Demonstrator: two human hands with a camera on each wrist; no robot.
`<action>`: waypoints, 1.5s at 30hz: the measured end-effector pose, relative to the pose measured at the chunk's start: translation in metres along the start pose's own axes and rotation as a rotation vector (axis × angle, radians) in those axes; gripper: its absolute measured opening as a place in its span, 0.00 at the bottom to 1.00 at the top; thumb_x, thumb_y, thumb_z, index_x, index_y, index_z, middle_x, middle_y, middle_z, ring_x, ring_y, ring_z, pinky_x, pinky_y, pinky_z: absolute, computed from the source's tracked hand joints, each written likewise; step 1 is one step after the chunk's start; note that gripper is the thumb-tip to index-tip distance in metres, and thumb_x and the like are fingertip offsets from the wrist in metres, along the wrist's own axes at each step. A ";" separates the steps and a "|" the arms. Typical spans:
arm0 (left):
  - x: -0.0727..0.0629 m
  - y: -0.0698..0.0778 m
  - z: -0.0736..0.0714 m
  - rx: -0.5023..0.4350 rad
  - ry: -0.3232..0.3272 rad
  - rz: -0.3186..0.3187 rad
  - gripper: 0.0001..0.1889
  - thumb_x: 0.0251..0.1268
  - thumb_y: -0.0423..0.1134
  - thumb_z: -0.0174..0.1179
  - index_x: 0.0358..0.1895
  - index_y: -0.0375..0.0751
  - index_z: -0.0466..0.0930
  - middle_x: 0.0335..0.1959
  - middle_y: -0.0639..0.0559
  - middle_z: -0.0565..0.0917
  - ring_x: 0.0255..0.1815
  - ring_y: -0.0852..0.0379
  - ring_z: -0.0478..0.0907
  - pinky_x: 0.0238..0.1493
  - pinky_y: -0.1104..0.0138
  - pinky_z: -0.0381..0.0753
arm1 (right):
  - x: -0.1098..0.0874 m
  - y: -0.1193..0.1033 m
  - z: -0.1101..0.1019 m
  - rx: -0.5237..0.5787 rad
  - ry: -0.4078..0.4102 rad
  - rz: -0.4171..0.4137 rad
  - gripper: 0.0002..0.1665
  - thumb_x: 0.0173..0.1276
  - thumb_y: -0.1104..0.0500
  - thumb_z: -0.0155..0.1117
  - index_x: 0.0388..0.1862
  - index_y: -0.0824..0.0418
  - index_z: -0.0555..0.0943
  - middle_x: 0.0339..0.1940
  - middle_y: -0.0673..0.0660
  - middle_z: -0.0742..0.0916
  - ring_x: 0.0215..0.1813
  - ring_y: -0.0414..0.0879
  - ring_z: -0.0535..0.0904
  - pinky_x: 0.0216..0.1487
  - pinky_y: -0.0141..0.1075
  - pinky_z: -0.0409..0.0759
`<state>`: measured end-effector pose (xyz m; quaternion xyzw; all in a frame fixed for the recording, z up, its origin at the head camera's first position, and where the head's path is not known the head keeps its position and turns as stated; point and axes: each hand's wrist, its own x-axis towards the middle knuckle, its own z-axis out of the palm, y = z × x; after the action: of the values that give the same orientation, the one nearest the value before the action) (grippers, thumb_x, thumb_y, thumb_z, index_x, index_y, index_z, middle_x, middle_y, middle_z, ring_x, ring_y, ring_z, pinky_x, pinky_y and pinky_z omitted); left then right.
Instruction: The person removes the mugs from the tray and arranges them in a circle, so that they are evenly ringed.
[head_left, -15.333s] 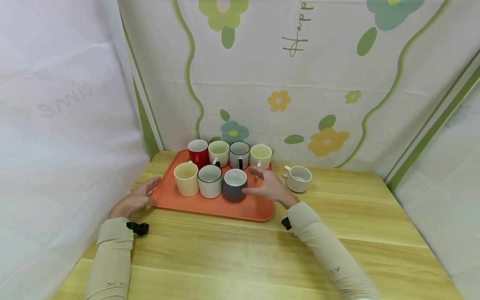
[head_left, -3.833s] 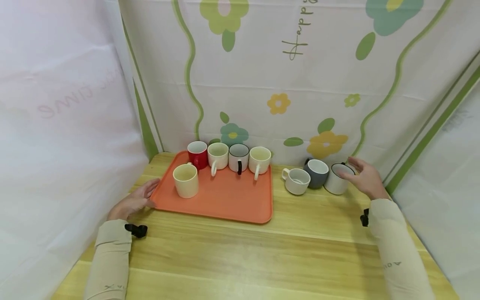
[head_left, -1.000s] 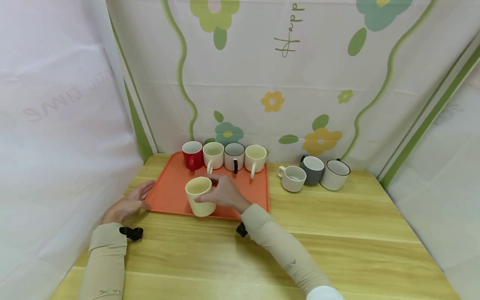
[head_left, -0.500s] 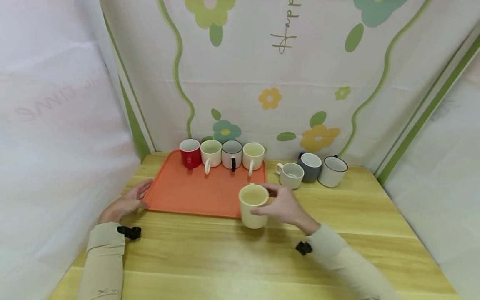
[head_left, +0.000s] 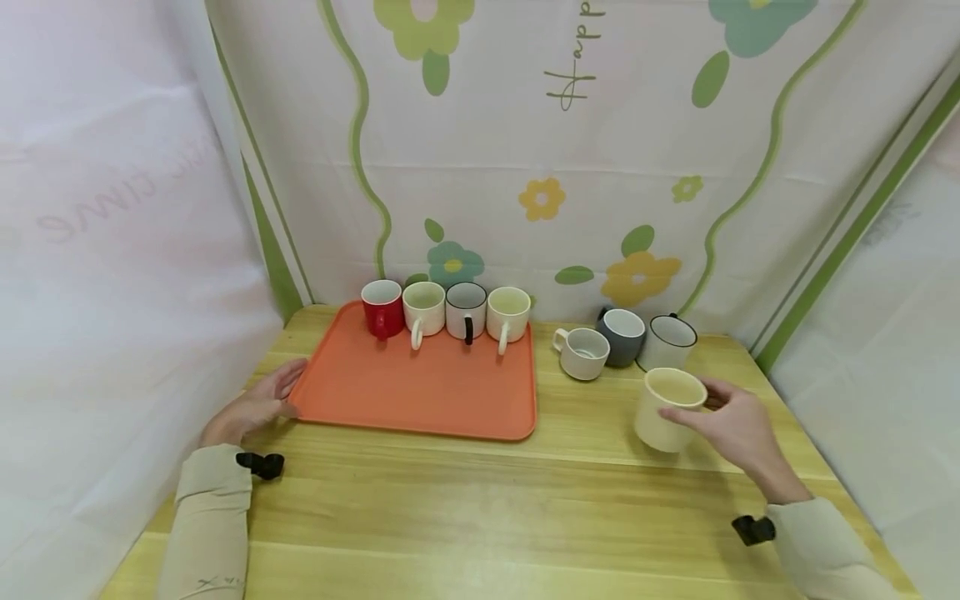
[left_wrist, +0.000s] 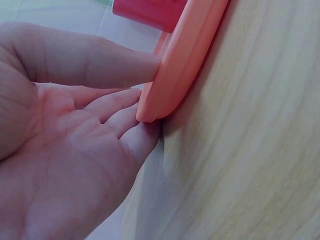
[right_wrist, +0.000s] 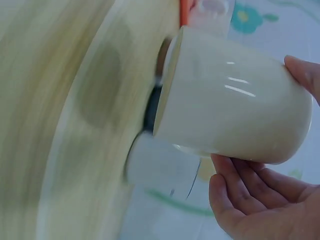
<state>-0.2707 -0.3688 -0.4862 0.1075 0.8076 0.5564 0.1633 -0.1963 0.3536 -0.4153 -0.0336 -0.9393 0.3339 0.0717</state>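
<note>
Head view, right grip (head_left: 741,429) curled round cream mug (head_left: 657,427), handle hidden, left grip (head_left: 258,407) relaxed against tray (head_left: 420,387), near left corner

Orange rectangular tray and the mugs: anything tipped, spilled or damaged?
Nothing stands out. Four mugs, one red, stand upright in a row on the orange rectangular tray; three white or grey mugs beside it are upright. The right hand holds the pale-yellow cylindrical mug. No visible spill or breakage.
</note>
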 end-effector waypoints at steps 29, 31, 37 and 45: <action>0.000 0.001 0.001 -0.008 -0.002 0.009 0.57 0.55 0.16 0.59 0.85 0.26 0.31 0.86 0.25 0.34 0.85 0.22 0.32 0.55 0.84 0.73 | 0.071 0.082 0.000 0.131 0.410 0.366 0.55 0.53 0.33 0.81 0.67 0.73 0.80 0.66 0.73 0.83 0.71 0.66 0.71 0.65 0.56 0.66; 0.001 0.002 0.001 -0.007 -0.003 0.007 0.57 0.55 0.16 0.59 0.85 0.26 0.31 0.86 0.25 0.34 0.85 0.22 0.32 0.55 0.84 0.73 | 0.073 0.083 0.002 0.137 0.429 0.378 0.55 0.52 0.33 0.81 0.66 0.73 0.81 0.65 0.73 0.84 0.71 0.66 0.71 0.66 0.56 0.66; 0.001 0.002 0.001 -0.010 -0.009 0.009 0.58 0.55 0.16 0.60 0.85 0.26 0.31 0.86 0.25 0.34 0.84 0.21 0.33 0.55 0.85 0.72 | 0.078 0.083 0.011 0.148 0.481 0.408 0.54 0.54 0.35 0.80 0.63 0.77 0.79 0.61 0.74 0.83 0.68 0.68 0.71 0.63 0.56 0.66; 0.001 0.001 0.001 -0.003 0.001 0.014 0.58 0.54 0.16 0.60 0.85 0.26 0.31 0.86 0.25 0.34 0.84 0.21 0.33 0.56 0.86 0.71 | 0.083 0.074 0.023 0.177 0.493 0.435 0.62 0.57 0.36 0.78 0.74 0.77 0.66 0.72 0.76 0.74 0.74 0.69 0.65 0.73 0.59 0.67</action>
<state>-0.2711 -0.3676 -0.4855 0.1125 0.8062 0.5587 0.1590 -0.2810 0.4058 -0.4700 -0.3067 -0.8317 0.4036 0.2265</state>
